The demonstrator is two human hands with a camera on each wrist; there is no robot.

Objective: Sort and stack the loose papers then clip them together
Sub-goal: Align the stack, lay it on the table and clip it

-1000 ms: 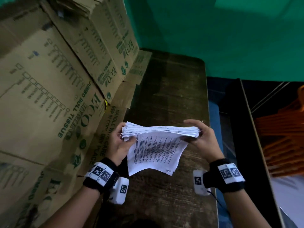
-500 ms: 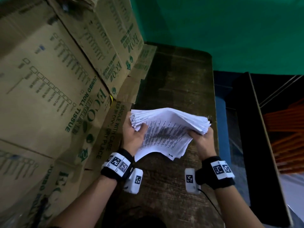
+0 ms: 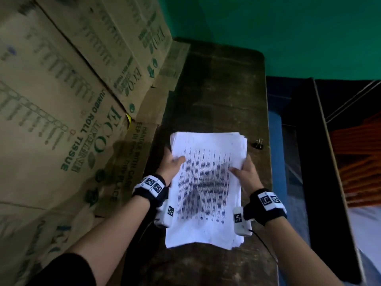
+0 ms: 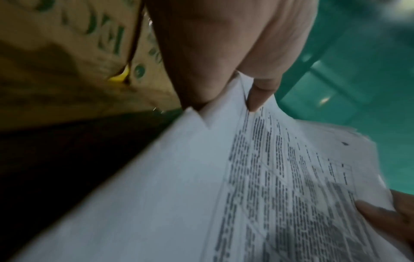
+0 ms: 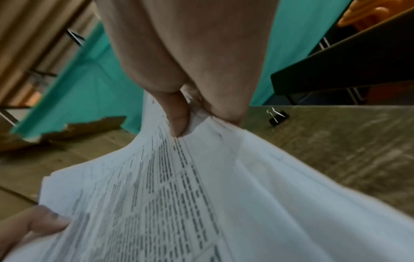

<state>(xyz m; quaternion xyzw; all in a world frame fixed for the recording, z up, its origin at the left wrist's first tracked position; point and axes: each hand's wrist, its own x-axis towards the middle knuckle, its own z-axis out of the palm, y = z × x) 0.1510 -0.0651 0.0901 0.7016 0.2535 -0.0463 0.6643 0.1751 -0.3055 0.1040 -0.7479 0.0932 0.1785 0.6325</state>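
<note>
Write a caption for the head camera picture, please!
Both hands, left and right, hold the paper stack; binder clip waits nearby.

matt white printed paper stack [image 3: 208, 182], worn rough wooden table [image 3: 222, 89], brown corrugated cardboard boxes [image 3: 61, 100], shiny metal binder clip [image 3: 258, 143]

A: What is standing around the dark wooden table [image 3: 224, 83]?

B: Printed cardboard boxes [image 3: 68, 96] are leaning along its left side, a green wall [image 3: 268, 23] is rising behind, and orange hangers [image 3: 358, 162] are lying to the right.
</note>
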